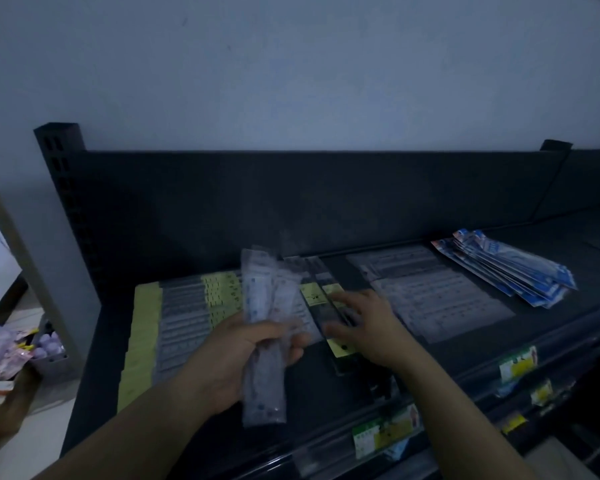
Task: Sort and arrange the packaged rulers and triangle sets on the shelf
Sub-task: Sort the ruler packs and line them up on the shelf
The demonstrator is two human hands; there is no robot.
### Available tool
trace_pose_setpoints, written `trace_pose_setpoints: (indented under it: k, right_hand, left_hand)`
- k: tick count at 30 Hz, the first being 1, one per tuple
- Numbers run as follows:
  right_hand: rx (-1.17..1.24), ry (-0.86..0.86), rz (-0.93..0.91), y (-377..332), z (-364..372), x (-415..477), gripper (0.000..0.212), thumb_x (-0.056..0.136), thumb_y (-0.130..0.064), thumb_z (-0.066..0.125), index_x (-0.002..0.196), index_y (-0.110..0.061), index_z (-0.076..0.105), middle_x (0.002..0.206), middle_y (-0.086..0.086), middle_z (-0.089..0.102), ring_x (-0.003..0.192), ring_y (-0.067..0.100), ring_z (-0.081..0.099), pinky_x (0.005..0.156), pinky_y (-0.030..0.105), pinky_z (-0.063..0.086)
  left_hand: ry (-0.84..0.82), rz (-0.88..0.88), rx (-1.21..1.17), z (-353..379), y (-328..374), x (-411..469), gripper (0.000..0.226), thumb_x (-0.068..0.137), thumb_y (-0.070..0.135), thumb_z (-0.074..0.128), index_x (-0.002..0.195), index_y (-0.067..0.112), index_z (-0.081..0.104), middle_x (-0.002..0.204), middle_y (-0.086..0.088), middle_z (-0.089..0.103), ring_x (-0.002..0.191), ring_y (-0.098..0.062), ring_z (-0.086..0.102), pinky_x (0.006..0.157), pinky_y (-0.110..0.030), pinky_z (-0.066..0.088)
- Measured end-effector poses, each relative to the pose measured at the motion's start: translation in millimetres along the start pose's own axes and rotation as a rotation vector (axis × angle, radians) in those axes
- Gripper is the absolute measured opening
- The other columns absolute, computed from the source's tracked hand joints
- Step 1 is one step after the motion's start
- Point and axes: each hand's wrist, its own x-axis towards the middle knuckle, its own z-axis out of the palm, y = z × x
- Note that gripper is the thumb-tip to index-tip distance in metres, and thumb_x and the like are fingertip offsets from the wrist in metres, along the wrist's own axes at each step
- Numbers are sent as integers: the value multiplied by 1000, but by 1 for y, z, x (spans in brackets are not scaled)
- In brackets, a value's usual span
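My left hand [243, 355] grips a bunch of clear packaged rulers [262, 334], held upright over the dark shelf [326, 382]. My right hand [368, 323] lies with fingers spread on a dark ruler pack with a yellow label [338, 348] on the shelf; the hand is blurred. A row of yellow-edged ruler packs [174, 323] lies at the left. Clear ruler and triangle sets [437, 296] lie flat to the right. A fanned stack of blue packs [513, 268] sits at the far right.
The shelf's dark back panel [291, 202] stands behind the goods, with a perforated post [59, 157] at the left. Price tags [385, 434] hang on the front rail. A grey bin with small goods [49, 351] sits lower left.
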Motion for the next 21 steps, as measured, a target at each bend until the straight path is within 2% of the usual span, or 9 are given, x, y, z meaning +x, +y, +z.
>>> trace_pose_setpoints:
  k: [2,4,8,11,13,15,18,21]
  right_hand:
    - [-205,-91,-3,5,4,-3,43,91,-52,51,132,-40,49,144,1,33,133,26,24,108,39,24]
    - [-294,-60,33,11,4,-4,39,96,-51,39,134,-43,45,152,0,23,137,27,16,110,42,18]
    - [-378,2,95,27,-1,-5,37,99,-45,32,132,-35,46,156,2,15,139,30,15,111,41,17]
    - [-281,71,98,28,-3,-8,36,98,-42,40,127,-26,54,155,4,22,137,30,20,110,38,20]
    - [-214,170,71,22,-6,-12,46,90,-51,50,122,-20,61,142,5,43,128,27,34,105,34,27]
    - [-250,159,44,8,-6,-17,55,77,-63,58,108,-17,67,116,2,59,111,22,49,96,32,39]
    - [-277,106,50,-8,1,-24,49,73,-61,65,88,-15,63,87,0,61,88,17,56,72,31,47]
    - [-164,44,173,-14,-2,-25,38,77,-51,67,87,-16,57,72,-5,56,76,15,58,58,27,44]
  left_hand:
    - [36,14,-61,-4,1,4,34,78,-6,61,111,-9,61,99,-23,71,76,-26,72,58,-28,58]
    - [55,16,-84,-8,1,6,27,85,-7,54,111,-9,61,100,-22,71,76,-25,72,58,-28,58]
    - [53,17,-78,-11,-1,10,27,86,-6,53,112,-9,61,101,-22,70,77,-24,72,59,-29,58]
    - [50,21,-83,-10,-2,11,28,86,-6,51,113,-7,61,100,-21,71,75,-23,72,58,-28,58]
    - [50,18,-87,-9,-1,11,29,87,-6,51,114,-7,60,98,-21,71,73,-23,72,57,-28,57]
    - [55,15,-88,-9,-1,11,30,87,-6,51,115,-7,60,97,-21,71,73,-23,72,57,-27,57]
    - [52,13,-84,-9,-1,11,30,86,-6,52,115,-8,60,97,-20,70,74,-23,72,58,-28,58]
    - [51,22,-80,-9,-1,9,29,86,-6,53,113,-8,60,95,-19,71,73,-23,71,58,-29,58]
